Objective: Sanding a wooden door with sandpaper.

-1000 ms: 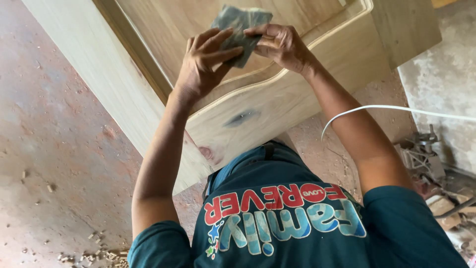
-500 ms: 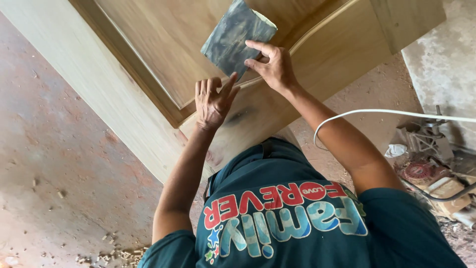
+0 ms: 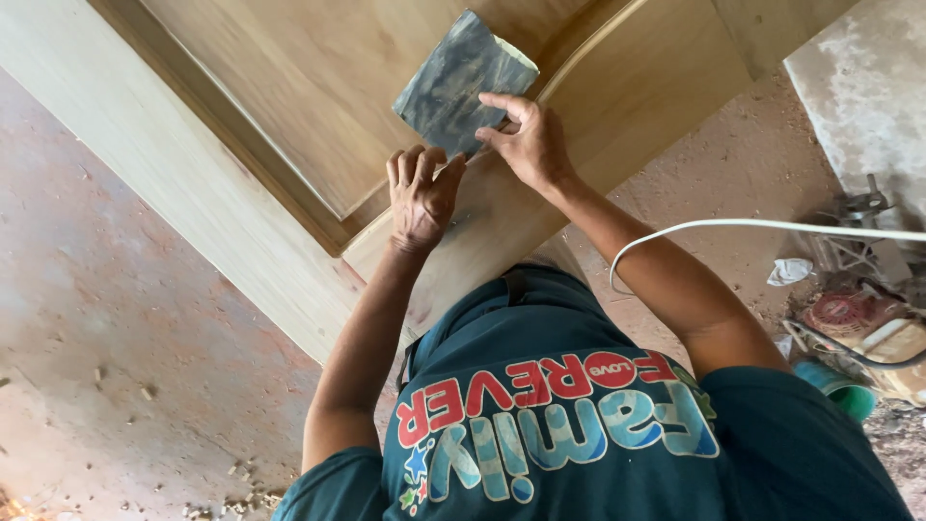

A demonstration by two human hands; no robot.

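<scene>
A pale wooden door [image 3: 241, 145] with a recessed panel lies flat in front of me. My right hand [image 3: 529, 143] pinches a dark grey sheet of sandpaper [image 3: 458, 82] by its lower corner, and the sheet lies over the curved moulding of the panel. My left hand [image 3: 421, 193] rests flat on the door's rail just below the sheet. Its fingers lie close together and the fingertips reach the sandpaper's lower edge; it grips nothing.
A white cable [image 3: 733, 227] arcs over my right forearm. At the right lie a power tool [image 3: 849, 314], a green cup [image 3: 841, 388] and crumpled paper [image 3: 791, 270]. A grey slab [image 3: 858, 87] stands at the upper right. Wood shavings [image 3: 231, 502] dot the reddish floor.
One second ago both hands held the sandpaper. My left hand has let go and dropped onto the rail. My right hand has kept the sheet and laid it over the moulding.
</scene>
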